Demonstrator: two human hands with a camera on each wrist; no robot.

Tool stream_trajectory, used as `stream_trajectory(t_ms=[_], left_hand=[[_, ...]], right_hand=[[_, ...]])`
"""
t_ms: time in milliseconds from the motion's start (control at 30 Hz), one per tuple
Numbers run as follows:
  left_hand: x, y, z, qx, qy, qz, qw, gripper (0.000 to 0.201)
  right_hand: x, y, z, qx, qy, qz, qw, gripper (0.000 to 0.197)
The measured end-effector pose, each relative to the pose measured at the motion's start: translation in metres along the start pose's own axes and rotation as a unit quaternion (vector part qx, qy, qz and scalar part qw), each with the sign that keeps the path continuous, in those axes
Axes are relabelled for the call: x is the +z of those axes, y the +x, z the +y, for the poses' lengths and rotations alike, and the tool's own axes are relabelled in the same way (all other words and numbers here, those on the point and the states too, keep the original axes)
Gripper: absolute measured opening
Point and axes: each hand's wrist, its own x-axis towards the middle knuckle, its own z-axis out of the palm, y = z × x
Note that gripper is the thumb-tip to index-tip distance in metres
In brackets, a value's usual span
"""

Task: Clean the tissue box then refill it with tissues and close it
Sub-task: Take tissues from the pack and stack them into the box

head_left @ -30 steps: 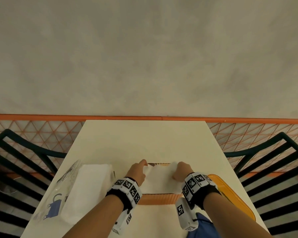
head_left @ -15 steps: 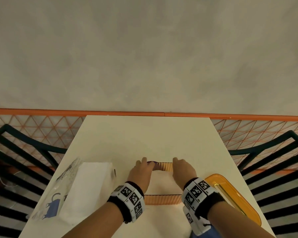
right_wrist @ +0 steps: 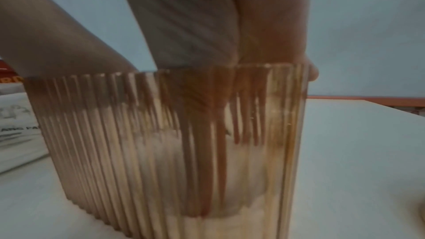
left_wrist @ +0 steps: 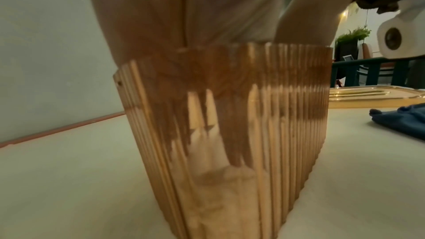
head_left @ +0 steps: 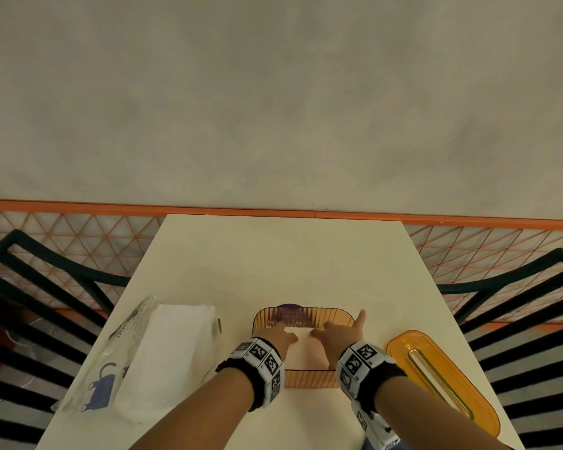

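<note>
Nearest the camera, both wrists reach forward over the desk (head_left: 273,251) and down into the ribbed amber tissue box (head_left: 306,378). A second ago the hands were holding a white wad of tissues (head_left: 301,339) above the rim; half a second ago they were lowering it; now the tissues sit inside the box, low between the walls. The left hand (head_left: 278,336) lies on the stack with fingers fairly straight and together, pressing. The right hand (head_left: 335,334) also presses flat, its fingers spread, one reaching over the far right rim. By my reading the refill is nearly seated, and closing comes next.

To the right, just beside the box, the amber lid (head_left: 442,381) with its slot lies on the desk, still off. To the left lies the opened tissue pack (head_left: 163,355), more white tissues showing in it. A blue cloth (left_wrist: 400,121) shows in the left wrist view, near the lid.

The ribbed walls smear everything behind them, so fingertip contact is hard to judge. A purple patch past the far wall cannot be identified.
</note>
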Motion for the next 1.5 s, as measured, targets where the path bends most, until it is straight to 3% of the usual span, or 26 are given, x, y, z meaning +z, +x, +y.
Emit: stream_trajectory(t_ms=[233,367,433,500,567,633,733,833,933,1100,1267,1500], left_hand=[[0.000,0.000,0.005,-0.009,-0.012,0.013,1.000,0.054],[-0.008,-0.007,0.003,0.019,-0.026,0.028,0.999,0.054],[-0.014,-0.015,0.001,0.042,-0.070,0.101,0.992,0.052],[-0.021,-0.031,-0.011,0.034,-0.126,0.229,0.965,0.043],[-0.022,-0.046,-0.037,-0.013,-0.168,0.335,0.927,0.036],[-0.015,-0.059,-0.066,-0.104,-0.188,0.373,0.903,0.030],[0.009,-0.073,-0.094,-0.265,-0.200,0.312,0.890,0.035],[0.037,-0.075,-0.103,-0.333,-0.198,0.243,0.890,0.061],[0.053,-0.073,-0.104,-0.352,-0.186,0.244,0.884,0.068],[0.048,-0.071,-0.103,-0.349,-0.222,0.254,0.875,0.043],[0.045,-0.069,-0.106,-0.347,-0.263,0.256,0.863,0.035],[0.052,-0.064,-0.097,-0.361,-0.160,0.234,0.888,0.045]], right_hand=[[0.002,0.002,-0.003,0.008,-0.008,0.014,1.000,0.063],[-0.002,-0.002,0.000,0.002,0.030,0.018,0.999,0.069],[-0.007,-0.008,0.006,0.001,0.070,0.042,0.997,0.068],[-0.011,-0.016,0.015,0.008,0.113,0.116,0.987,0.051],[-0.010,-0.023,0.024,0.025,0.162,0.183,0.969,0.041],[-0.006,-0.028,0.030,0.041,0.197,0.197,0.960,0.042],[0.005,-0.034,0.031,0.059,0.224,0.175,0.957,0.046],[0.015,-0.036,0.025,0.056,0.278,0.182,0.942,0.050],[0.020,-0.035,0.021,0.053,0.298,0.196,0.933,0.060],[0.020,-0.033,0.021,0.047,0.299,0.200,0.932,0.058],[0.021,-0.036,0.022,0.046,0.292,0.196,0.935,0.058],[0.021,-0.037,0.021,0.048,0.291,0.189,0.937,0.061]])
